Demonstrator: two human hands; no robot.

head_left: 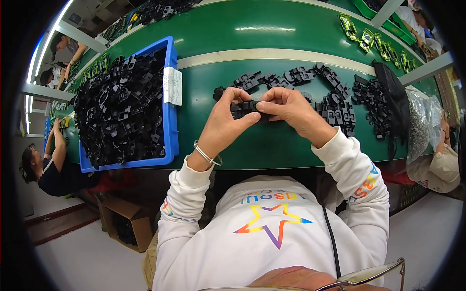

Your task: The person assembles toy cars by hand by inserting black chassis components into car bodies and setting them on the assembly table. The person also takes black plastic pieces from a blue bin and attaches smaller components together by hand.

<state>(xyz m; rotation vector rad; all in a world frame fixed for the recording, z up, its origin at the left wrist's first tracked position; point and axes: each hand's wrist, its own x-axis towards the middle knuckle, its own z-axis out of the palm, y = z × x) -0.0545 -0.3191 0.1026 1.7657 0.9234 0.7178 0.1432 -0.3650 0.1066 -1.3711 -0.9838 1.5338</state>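
Observation:
Between both hands, just above the green table (204, 131), is a dark moulded plastic part (246, 108). My left hand (228, 114) grips its left end with thumb and fingers. At its right end my right hand (285, 109) pinches it, thumb against forefinger. Fingers cover much of the part, so its full shape is hidden. Behind and to the right of my hands, a curved row of dark grey plastic assemblies (297, 75) lies on the table. More assemblies (336, 112) stand close beside my right wrist.
A blue crate (171, 140) heaped with black plastic parts (121, 106) stands at left. Loose black parts (371, 106) and a black bag (390, 97) lie at right. Yellow-green car-shaped pieces (366, 40) line the far right. A cardboard box (141, 233) sits on the floor. Other people work on both sides.

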